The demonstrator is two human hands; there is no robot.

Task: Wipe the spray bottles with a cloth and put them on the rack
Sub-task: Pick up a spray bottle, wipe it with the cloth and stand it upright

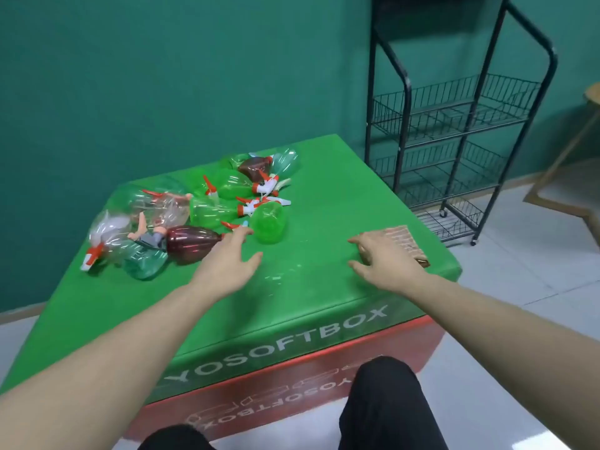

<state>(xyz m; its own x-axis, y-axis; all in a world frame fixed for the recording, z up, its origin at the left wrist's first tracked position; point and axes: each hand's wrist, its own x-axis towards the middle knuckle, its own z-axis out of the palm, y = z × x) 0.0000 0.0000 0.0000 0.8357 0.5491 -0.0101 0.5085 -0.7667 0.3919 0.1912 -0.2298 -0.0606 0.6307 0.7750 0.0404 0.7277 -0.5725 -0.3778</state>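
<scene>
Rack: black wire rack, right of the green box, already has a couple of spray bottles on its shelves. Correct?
Not quite. In the head view the black wire rack stands right of the green box, but its shelves hold no bottles; the spray bottles all lie on the box.
</scene>
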